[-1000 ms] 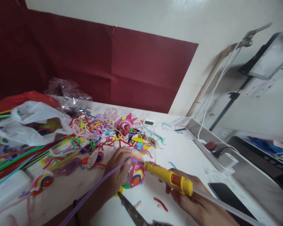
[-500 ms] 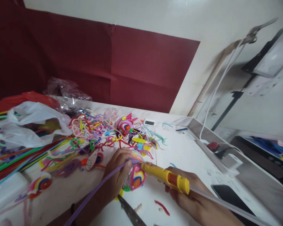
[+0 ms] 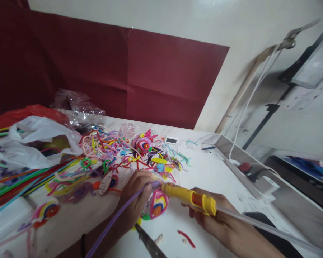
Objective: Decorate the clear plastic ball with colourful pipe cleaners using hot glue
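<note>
My left hand (image 3: 138,195) is closed around a clear plastic ball decorated with coloured pipe cleaners (image 3: 157,205), which shows a pink, yellow and blue eye shape. A purple pipe cleaner (image 3: 115,215) runs between my thumb and fingers to the top of the ball, its long end trailing toward me. My right hand (image 3: 215,218) grips a yellow hot glue gun (image 3: 188,197). Its nozzle meets the ball near the pipe cleaner's tip; I cannot tell whether glue is coming out. A clear glue stick (image 3: 258,223) sticks out of the gun's back.
Scissors (image 3: 148,242) lie just below the ball. A finished-looking pipe-cleaner fish (image 3: 144,142) stands behind, beside a heap of cut pipe cleaners (image 3: 104,143). Plastic bags (image 3: 34,139) lie left. A small digital clock (image 3: 171,140), a phone (image 3: 274,233) and a power strip (image 3: 254,179) are also there.
The trailing end of the purple pipe cleaner has shifted a little to the right. Both hands keep their holds, with the glue gun nozzle still at the ball.
</note>
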{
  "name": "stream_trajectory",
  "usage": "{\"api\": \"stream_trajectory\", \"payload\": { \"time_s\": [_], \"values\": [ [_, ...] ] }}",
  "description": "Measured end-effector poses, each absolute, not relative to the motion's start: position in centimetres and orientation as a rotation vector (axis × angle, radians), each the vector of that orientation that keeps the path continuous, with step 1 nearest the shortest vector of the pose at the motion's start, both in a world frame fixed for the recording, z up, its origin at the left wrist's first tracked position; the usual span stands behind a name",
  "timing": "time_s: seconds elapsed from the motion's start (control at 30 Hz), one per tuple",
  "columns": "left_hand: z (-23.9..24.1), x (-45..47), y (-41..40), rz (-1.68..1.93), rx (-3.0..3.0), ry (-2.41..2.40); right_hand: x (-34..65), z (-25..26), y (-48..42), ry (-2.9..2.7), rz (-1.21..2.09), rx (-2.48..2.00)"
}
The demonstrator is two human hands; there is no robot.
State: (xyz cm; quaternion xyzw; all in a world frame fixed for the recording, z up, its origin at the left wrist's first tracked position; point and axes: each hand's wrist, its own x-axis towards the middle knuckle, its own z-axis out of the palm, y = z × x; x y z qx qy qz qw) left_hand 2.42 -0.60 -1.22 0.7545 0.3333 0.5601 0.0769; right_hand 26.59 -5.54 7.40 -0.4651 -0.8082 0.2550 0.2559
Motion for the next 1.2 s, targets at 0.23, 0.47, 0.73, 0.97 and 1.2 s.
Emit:
{"api": "stream_trajectory", "payload": {
  "time_s": [0.23, 0.47, 0.73, 0.97, 1.2],
  "values": [
    [-1.0, 2.5, -0.6, 1.689, 2.263, 1.013, 26.4, 7.5, -5.0, -2.155, 0.744, -1.309],
    [-0.9, 2.5, -0.5, 1.711, 2.251, 1.019, 26.3, 8.2, -4.4, -2.137, 0.943, -1.283],
    [-1.2, 2.3, -0.5, 1.69, 2.21, 1.04, 26.0, 8.3, -3.8, -2.17, 0.991, -1.289],
    [-1.3, 1.9, -0.1, 1.652, 2.273, 1.041, 25.6, 9.2, -3.7, -2.177, 1.024, -1.203],
    [-1.5, 1.7, 0.0, 1.641, 2.3, 1.084, 26.3, 8.5, -3.8, -2.148, 1.139, -1.289]
  ]
}}
